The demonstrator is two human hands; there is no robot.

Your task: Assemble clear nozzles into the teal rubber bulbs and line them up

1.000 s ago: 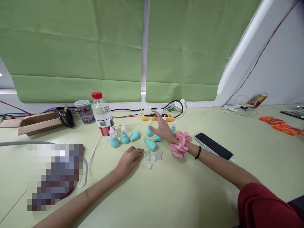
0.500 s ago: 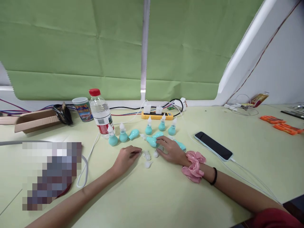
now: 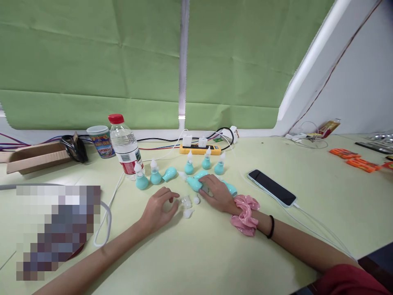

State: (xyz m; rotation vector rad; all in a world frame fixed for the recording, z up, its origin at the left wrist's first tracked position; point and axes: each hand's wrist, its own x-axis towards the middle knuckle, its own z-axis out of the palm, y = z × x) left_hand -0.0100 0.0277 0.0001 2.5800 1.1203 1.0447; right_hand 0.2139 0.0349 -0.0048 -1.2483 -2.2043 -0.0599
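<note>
Spreading wider now, left fingers (image 3: pixel 168 194)

Turquoise bulb (image 3: pixel 193 184) on its side

Relative to one second earlier, the right hand (image 3: pixel 218 194) is withdrawn from the front of the yellow power strip (image 3: pixel 201 152) and positioned over the lying teal bulbs (image 3: pixel 193 184). The middle rear upright bulb (image 3: pixel 206 163) is now exposed. The left hand's (image 3: pixel 157 209) thumb and index finger, previously close together, are separated.
</note>
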